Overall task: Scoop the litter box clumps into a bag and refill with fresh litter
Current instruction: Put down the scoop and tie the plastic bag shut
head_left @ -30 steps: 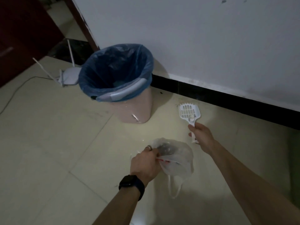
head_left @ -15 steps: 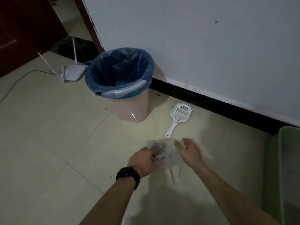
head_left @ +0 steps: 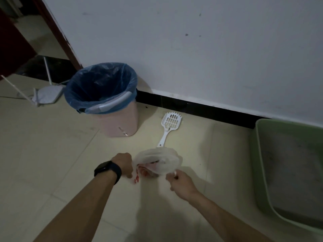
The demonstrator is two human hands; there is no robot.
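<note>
A thin white plastic bag with red print hangs just above the tiled floor, stretched between both hands. My left hand, with a black watch on the wrist, grips the bag's left edge. My right hand pinches the bag's right handle. The white slotted litter scoop lies on the floor beyond the bag, near the wall, with no hand on it. The green litter box stands at the right against the wall, grey litter inside it.
A pink bin lined with a blue bag stands by the wall at the left. A white router with antennas lies on the floor behind it. A black skirting runs along the wall.
My right hand set the scoop down on the floor and came back to take the bag's right handle. The view swung right, bringing the green litter box in.
</note>
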